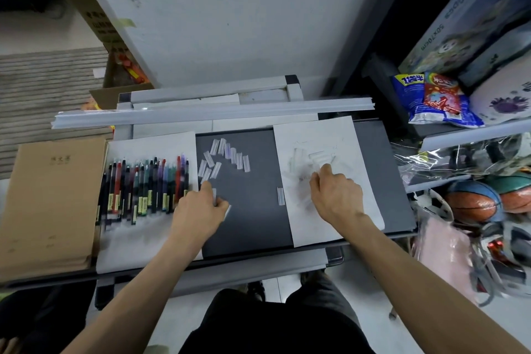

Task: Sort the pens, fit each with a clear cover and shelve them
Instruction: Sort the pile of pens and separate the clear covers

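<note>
Handling clear covers (230, 155) on the tabletop (253, 224).
Pinching one clear cover (214, 196) in left hand (201, 207) fingers (219, 206), just right of pens (143, 184) rowed on left sheet (138, 241); resting right hand (336, 192) among blurred covers (319, 156) on right sheet (359, 152), fingers curled, grip not discernible.

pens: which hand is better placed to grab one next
Left. The left hand sits right beside the pens, already pinching a clear cover; the right hand is across the dark mat on the far paper sheet.
</note>
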The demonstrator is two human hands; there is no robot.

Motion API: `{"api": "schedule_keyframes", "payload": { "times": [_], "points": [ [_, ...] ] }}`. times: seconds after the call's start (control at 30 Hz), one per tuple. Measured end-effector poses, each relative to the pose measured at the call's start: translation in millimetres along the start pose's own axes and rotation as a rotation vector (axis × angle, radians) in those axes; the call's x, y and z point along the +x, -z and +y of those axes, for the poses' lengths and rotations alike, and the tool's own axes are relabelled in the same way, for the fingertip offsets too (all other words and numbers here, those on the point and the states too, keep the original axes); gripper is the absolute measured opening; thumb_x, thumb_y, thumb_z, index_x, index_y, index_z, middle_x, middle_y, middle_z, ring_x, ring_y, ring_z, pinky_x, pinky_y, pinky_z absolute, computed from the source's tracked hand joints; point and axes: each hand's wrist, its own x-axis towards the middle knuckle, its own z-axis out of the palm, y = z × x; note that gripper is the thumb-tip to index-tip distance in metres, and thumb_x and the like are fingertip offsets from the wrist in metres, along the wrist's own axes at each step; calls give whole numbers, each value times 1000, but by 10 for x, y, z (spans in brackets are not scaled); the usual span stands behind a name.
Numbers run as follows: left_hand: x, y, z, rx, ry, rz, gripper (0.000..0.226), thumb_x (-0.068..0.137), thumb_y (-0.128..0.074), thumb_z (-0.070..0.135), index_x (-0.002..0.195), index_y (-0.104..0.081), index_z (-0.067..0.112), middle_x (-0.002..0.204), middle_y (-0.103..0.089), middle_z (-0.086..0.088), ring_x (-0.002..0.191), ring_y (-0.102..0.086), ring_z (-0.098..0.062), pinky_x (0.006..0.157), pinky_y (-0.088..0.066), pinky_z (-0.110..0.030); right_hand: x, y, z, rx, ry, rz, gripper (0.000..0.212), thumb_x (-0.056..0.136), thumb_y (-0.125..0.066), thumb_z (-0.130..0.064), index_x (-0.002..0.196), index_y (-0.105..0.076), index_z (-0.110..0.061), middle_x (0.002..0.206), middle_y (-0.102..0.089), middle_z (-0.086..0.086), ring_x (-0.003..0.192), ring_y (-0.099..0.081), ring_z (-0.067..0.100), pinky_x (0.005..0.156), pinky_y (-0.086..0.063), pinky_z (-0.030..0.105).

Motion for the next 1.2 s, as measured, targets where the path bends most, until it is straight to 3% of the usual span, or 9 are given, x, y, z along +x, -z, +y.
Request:
{"api": "schedule_keyframes", "payload": {
  "times": [0.13, 0.3, 0.53, 0.73, 0.87, 1.07, 1.2],
  "points": [
    [25, 34, 14, -54, 49, -28, 22, 91, -58, 29, 88, -48, 10, 70, -56, -7, 70, -56, -34, 65, -48, -40, 98, 15, -19, -24, -10, -25, 31, 108, -30, -38, 100, -44, -13, 82, -70, 9, 63, -56, 30, 56, -37, 33],
    [18, 15, -35, -123, 68, -31, 21, 90, -62, 24, 83, -47, 11, 68, -59, -7, 66, -56, -29, 64, -51, -40, 189, 37, -21, 68, -35, -36, 27, 106, -38, -38, 95, -44, -14, 88, -69, 8, 66, -51, 30, 60, -38, 35],
    [12, 13, -28, -275, 131, 4, 24, 86, -62, 23, 73, -43, 15, 66, -61, -11, 66, -57, -34, 63, -50, -40, 214, 12, 8, 223, -45, -5, 28, 105, -45, -35, 123, -54, -15, 115, -64, 6, 83, -62, 34, 66, -42, 37],
    [159, 49, 485, -254, -17, -4, 26, 85, -64, 28, 71, -44, 20, 66, -61, 0, 69, -56, -26, 65, -43, -35, 163, 32, 75, 273, -43, 7, 36, 103, -50, -31, 136, -50, -20, 127, -61, 4, 92, -67, 36, 73, -53, 42],
    [265, -25, 1071, -252, -181, -96, 20, 87, -58, 32, 75, -48, 20, 72, -65, 0, 73, -60, -27, 68, -54, -38, 130, 41, 167, 321, -57, 33, 35, 103, -52, -32, 135, -52, -20, 128, -61, 3, 94, -68, 32, 75, -58, 45],
    [415, -171, 1728, -147, -310, -157, 20, 93, -53, 33, 81, -50, 18, 76, -59, -1, 72, -57, -26, 69, -56, -42, 142, -26, 345, 477, -17, 102, 31, 99, -60, -16, 129, -58, -12, 124, -62, 7, 89, -68, 30, 73, -59, 44],
    [486, -242, 1902, -100, -350, -180, 18, 98, -53, 35, 94, -56, 17, 82, -55, 4, 80, -58, -26, 71, -54, -40, 158, -70, 407, 518, 2, 132, 28, 97, -60, -11, 124, -63, -9, 122, -64, 7, 99, -66, 28, 80, -59, 45]
  ]
}}
